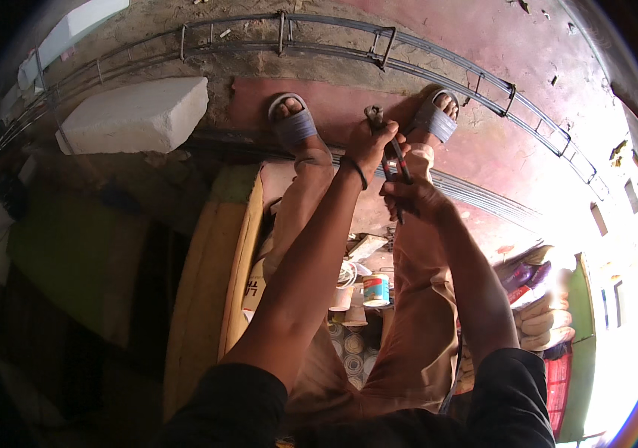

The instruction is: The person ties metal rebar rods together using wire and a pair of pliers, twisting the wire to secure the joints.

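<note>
A pair of pincers [406, 169] with dark, red-marked handles is held between my knees and feet, its grey head [373, 113] pointing away from me. My left hand [367, 149] is closed around it just below the head. Lower down, my right hand [417, 200] grips the handle ends, fingers curled. Whether anything sits in the jaws cannot be made out. Beyond both hands lies a long cage of thin steel bars [334, 46] joined by stirrups; the pincers are apart from it in the picture.
At the left rests a big white block [136, 116]. More straight bars [475, 196] run behind my legs. Below me are a tin [376, 290] and several small containers. A yellowish wooden edge [207, 299] is beside my left leg; stacked bundles [546, 321] stand right.
</note>
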`<state>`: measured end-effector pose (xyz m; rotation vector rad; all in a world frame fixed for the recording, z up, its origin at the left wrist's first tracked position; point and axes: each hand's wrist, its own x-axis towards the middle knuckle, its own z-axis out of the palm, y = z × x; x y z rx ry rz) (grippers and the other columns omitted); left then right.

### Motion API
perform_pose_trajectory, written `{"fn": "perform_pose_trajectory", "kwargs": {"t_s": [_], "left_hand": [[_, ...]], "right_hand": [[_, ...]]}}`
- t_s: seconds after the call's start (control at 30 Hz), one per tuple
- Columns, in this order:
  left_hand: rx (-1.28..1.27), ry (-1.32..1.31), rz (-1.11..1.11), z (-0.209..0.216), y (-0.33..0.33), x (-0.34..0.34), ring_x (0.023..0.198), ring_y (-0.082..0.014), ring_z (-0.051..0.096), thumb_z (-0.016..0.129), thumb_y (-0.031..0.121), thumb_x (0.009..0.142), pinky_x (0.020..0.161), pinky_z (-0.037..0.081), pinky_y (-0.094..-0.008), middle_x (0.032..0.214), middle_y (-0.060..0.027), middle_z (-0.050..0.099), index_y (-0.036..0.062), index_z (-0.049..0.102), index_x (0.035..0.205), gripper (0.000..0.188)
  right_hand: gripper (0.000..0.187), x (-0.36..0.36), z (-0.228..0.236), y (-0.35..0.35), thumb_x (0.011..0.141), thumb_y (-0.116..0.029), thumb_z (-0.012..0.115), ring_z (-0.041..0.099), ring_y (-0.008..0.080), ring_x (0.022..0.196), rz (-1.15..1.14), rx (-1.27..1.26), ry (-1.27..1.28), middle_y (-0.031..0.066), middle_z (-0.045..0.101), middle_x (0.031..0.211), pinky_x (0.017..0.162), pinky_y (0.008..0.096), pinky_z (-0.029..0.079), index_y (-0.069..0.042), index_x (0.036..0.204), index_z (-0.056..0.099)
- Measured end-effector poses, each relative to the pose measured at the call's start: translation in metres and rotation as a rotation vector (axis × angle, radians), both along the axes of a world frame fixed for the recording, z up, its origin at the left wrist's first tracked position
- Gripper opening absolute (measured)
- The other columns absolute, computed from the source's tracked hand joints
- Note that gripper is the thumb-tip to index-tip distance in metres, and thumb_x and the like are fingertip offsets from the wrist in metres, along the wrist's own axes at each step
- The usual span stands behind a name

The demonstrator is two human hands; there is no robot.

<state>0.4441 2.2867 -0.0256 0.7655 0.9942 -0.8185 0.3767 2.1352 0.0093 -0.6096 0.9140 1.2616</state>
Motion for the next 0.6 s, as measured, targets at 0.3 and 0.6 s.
{"fn": "perform_pose_trajectory", "kwargs": {"t_s": [0.3, 0.6], "left_hand": [[0.499, 0.111, -0.41, 0.074, 0.026, -0.032, 0.07, -0.0192, 0.069, 0.065, 0.022, 0.087, 0.06, 0.054, -0.0337, 0.074, -0.0096, 0.069, 0.0007, 0.065, 0.082, 0.022], [1.016, -0.027, -1.356, 0.065, 0.06, -0.013, 0.089, -0.0356, 0.068, 0.062, 0.027, 0.088, 0.076, 0.055, -0.0443, 0.092, -0.0204, 0.068, 0.0049, 0.066, 0.093, 0.023]], "right_hand": [[0.046, 0.005, 0.063, 0.027, 0.097, -0.041, 0.052, 0.065, 0.0156, 0.076, 0.391, -0.034, -0.158, 0.01, 0.068, 0.089, 0.068, 0.0259, 0.049, 0.001, 0.114, 0.058], [0.05, -0.017, -0.028, 0.031, 0.095, -0.021, 0.058, 0.061, 0.0259, 0.111, -0.019, 0.252, -0.129, 0.0147, 0.062, 0.12, 0.093, 0.035, 0.048, 0.0, 0.137, 0.042]]}}
